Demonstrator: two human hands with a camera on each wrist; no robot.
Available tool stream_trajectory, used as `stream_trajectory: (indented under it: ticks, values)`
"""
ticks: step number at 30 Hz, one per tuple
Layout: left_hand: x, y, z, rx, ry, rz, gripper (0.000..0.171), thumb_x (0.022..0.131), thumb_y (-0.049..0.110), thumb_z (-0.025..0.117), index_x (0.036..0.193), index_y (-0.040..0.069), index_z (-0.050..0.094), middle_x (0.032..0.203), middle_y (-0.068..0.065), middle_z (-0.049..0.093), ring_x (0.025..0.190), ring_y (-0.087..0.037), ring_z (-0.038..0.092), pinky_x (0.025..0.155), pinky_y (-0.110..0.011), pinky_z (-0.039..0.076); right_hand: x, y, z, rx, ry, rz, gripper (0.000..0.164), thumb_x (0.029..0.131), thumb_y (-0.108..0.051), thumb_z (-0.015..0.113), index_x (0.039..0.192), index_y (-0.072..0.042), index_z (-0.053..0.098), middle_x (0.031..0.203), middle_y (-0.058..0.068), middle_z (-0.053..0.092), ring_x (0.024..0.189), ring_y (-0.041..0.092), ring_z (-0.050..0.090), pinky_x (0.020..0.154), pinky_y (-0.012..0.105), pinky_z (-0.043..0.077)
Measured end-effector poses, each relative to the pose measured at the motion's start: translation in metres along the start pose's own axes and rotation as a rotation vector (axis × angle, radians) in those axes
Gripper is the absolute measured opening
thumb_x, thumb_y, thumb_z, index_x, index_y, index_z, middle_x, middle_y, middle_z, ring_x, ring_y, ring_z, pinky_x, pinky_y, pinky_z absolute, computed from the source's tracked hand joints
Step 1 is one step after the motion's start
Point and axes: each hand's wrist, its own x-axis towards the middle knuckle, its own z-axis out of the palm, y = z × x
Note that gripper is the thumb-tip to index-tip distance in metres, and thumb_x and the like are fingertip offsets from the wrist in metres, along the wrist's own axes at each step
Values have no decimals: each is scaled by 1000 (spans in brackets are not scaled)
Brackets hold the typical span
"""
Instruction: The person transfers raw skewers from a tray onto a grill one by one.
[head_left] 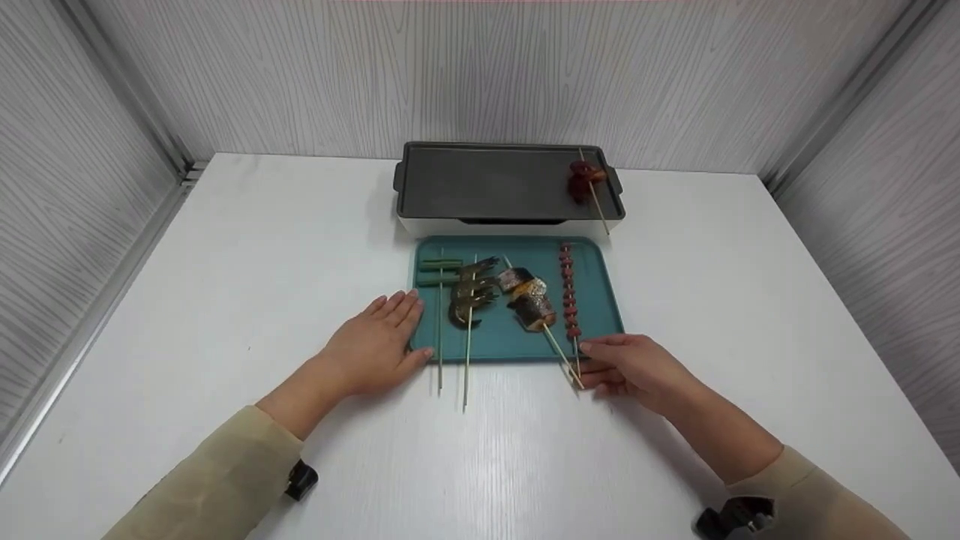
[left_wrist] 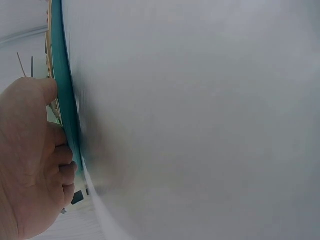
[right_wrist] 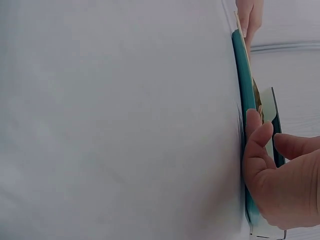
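A teal tray (head_left: 502, 349) lies on the table with several skewers on it. From left to right they are green stalks (head_left: 441, 265), shrimp (head_left: 472, 296), chunks of dark-skinned fish (head_left: 534, 307) and small red pieces (head_left: 568, 292). My left hand (head_left: 379, 349) rests along the tray's left edge, fingers straight, its thumb at the front corner. At the tray's front right corner is my right hand (head_left: 637, 367), its thumb and fingers beside the stick ends of the fish and red-piece skewers. The right wrist view shows a gap between thumb and index finger (right_wrist: 260, 132).
Behind the tray stands a grill (head_left: 487, 180) with a flat dark plate and a white base. A skewer of dark red food (head_left: 581, 182) lies on its right end, its stick past the front rim. Patterned panels (head_left: 487, 75) enclose the white table (head_left: 480, 465) at the back and sides.
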Motion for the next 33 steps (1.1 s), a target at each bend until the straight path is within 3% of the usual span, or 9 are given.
stream_trajectory:
  ticks: [6,14,33]
  values:
    - [0,1,-1,2,-1,2,80,113,50,40,163,-9,25,171,-26,22,160,-41,20,130,-54,17,-2,1,-1,9,-5,-4,49,107,-23,68,142,9,57,105,11,78,87,16,76,74,27,60]
    - [0,2,-2,-1,-6,-7,80,113,51,40,163,-9,25,171,-26,22,160,-40,19,130,-54,17,-11,-1,-7,-66,30,-38,48,103,-23,73,139,7,63,105,8,76,92,17,75,78,28,59]
    - [-1,1,-1,-15,16,6,80,113,50,41,163,-10,28,170,-27,25,159,-41,22,130,-54,18,-23,-5,-18,-62,38,-81,42,102,-16,73,135,9,66,105,7,77,94,15,72,79,27,58]
